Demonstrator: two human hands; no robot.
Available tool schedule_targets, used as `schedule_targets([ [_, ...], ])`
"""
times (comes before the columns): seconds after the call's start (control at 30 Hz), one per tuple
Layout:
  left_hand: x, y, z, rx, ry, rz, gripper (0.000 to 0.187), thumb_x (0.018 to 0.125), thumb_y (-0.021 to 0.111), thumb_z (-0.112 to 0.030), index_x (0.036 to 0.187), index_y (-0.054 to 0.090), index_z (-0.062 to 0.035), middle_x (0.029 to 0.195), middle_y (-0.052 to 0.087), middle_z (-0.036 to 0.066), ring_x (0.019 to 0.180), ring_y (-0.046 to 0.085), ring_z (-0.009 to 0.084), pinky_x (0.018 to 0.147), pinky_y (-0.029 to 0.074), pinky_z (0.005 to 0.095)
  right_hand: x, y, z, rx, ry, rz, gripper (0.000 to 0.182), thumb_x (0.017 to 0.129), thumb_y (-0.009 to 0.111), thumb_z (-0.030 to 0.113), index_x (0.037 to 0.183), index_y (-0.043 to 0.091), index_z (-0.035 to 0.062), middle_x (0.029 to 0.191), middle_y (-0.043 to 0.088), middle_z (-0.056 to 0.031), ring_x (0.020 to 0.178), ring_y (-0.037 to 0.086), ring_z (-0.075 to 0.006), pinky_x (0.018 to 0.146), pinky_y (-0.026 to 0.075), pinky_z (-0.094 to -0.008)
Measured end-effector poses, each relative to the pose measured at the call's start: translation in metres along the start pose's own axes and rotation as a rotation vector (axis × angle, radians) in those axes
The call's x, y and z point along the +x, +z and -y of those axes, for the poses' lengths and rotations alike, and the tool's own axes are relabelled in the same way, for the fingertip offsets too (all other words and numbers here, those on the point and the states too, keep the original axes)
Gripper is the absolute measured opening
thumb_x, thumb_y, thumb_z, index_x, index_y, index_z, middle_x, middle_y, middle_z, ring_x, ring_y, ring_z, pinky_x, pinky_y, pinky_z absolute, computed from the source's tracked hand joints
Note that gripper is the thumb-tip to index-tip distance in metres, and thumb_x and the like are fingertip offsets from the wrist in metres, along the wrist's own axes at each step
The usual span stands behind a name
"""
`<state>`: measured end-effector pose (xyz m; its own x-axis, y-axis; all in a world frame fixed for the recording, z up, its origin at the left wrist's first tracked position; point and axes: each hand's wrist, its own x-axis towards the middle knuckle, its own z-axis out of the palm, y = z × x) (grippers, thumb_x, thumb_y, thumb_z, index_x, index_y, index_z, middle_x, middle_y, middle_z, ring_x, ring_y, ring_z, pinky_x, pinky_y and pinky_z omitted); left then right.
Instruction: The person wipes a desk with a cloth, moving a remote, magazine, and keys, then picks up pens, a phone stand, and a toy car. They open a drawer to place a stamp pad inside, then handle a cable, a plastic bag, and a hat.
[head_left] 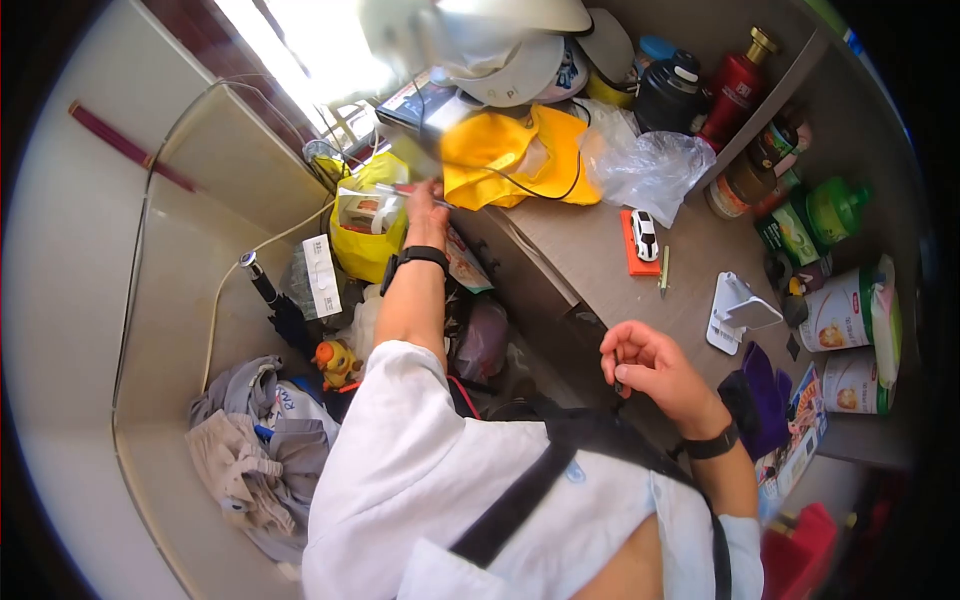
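White shirt (400,470), crossed by black straps (515,505), fills the foreground; ahead, the right hand (650,366) curls, grip narrow, though whether it holds anything I cannot tell. Farther on, the left hand (427,210) grips a slim, blurred item (394,189) by the yellow bag (360,250) beside the table (580,250). Beyond, a pale cap (515,75) seems to read "pi"; the red bottle's (732,100) writing is illegible.

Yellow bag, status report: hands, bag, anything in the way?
Left hand beside yellow bag, gripping slim, blurred object. Right hand half-curled near desk, contents unclear. Bag open, white packaging inside. White-labelled packet close alongside.
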<state>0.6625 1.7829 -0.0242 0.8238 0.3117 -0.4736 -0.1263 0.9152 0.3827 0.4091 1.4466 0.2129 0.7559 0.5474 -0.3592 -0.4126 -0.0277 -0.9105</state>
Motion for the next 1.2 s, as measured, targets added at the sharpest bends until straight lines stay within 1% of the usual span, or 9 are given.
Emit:
schedule_targets([
  [0.2,0.015,-0.011,0.002,0.033,0.047,0.029,0.026,0.073,0.046,0.013,0.075,0.037,-0.0110,0.064,0.038,0.001,0.046,0.037,0.0121,0.039,0.031,0.0227,0.013,0.001,0.007,-0.043,0.069,0.009,0.020,0.077,0.046,-0.001,0.096,0.046,0.0044,0.075,0.050,0.0009,0.064,0.045,-0.0036,0.055,0.038,-0.0166],
  [0.43,-0.027,-0.009,-0.016,0.080,0.093,0.008,0.019,0.075,0.049,0.008,0.071,0.040,-0.0089,0.058,0.039,-0.001,0.043,0.034,0.0098,0.038,0.029,0.0243,0.017,-0.007,0.002,-0.215,-0.094,-0.037,0.020,0.076,0.044,-0.002,0.094,0.046,0.0041,0.071,0.047,0.0020,0.062,0.042,-0.0026,0.054,0.036,-0.0170],
  [0.57,-0.042,-0.041,-0.034,0.158,0.195,0.051,0.016,0.079,0.051,0.003,0.068,0.043,-0.0072,0.060,0.041,0.000,0.043,0.035,0.0087,0.037,0.026,0.0224,0.030,-0.003,0.009,-0.242,-0.053,-0.010,0.022,0.073,0.044,-0.003,0.094,0.047,0.0055,0.075,0.048,0.0028,0.065,0.042,-0.0025,0.057,0.035,-0.0161],
  [0.67,-0.050,-0.040,-0.042,0.205,0.275,0.082,0.015,0.080,0.051,0.002,0.070,0.044,-0.0074,0.060,0.043,0.000,0.045,0.038,0.0085,0.037,0.027,0.0199,0.057,0.011,0.004,-0.469,-0.165,0.028,0.020,0.074,0.045,-0.003,0.093,0.047,0.0040,0.073,0.049,-0.0021,0.061,0.048,-0.0092,0.055,0.039,-0.0215],
  [0.77,-0.054,-0.040,-0.041,0.068,0.230,0.030,0.015,0.078,0.053,0.004,0.073,0.044,-0.0076,0.061,0.044,0.001,0.047,0.041,0.0098,0.037,0.031,0.0208,0.087,0.034,0.008,-0.908,-0.610,0.056,0.020,0.071,0.049,-0.003,0.090,0.050,0.0032,0.080,0.052,-0.0148,0.074,0.052,-0.0336,0.066,0.045,-0.0357],
  [0.87,-0.067,-0.035,-0.042,0.012,0.282,0.007,0.015,0.078,0.053,0.004,0.075,0.044,-0.0074,0.062,0.045,0.002,0.047,0.041,0.0103,0.037,0.031,0.0209,0.132,0.045,-0.007,-1.018,-0.877,0.062,0.023,0.071,0.049,-0.004,0.092,0.050,0.0023,0.083,0.052,-0.0152,0.079,0.053,-0.0332,0.068,0.045,-0.0370],
  [1.03,-0.068,-0.039,-0.043,-0.017,0.278,0.019,0.019,0.077,0.056,0.004,0.074,0.044,-0.0096,0.062,0.044,0.001,0.047,0.041,0.0109,0.037,0.033,0.0220,0.191,0.016,-0.072,-1.309,-0.742,-0.032,0.028,0.073,0.045,-0.002,0.101,0.048,-0.0004,0.089,0.052,-0.0198,0.083,0.053,-0.0351,0.071,0.045,-0.0398],
  [1.1,-0.071,-0.038,-0.045,-0.034,0.279,0.004,0.019,0.077,0.056,0.004,0.074,0.044,-0.0100,0.062,0.044,0.001,0.047,0.041,0.0110,0.037,0.033,0.0220,0.201,0.003,-0.082,-1.431,-0.325,0.123,0.027,0.078,0.044,0.005,0.104,0.047,-0.0005,0.093,0.053,-0.0235,0.085,0.053,-0.0379,0.074,0.044,-0.0428],
  [1.2,-0.075,-0.036,-0.043,-0.044,0.275,-0.013,0.020,0.077,0.056,0.003,0.073,0.043,-0.0107,0.062,0.045,0.001,0.047,0.042,0.0112,0.037,0.033,0.0223,0.198,0.006,-0.074,-1.601,-0.190,0.206,0.026,0.080,0.043,0.009,0.105,0.046,0.0009,0.094,0.053,-0.0260,0.086,0.053,-0.0390,0.073,0.043,-0.0450],
])
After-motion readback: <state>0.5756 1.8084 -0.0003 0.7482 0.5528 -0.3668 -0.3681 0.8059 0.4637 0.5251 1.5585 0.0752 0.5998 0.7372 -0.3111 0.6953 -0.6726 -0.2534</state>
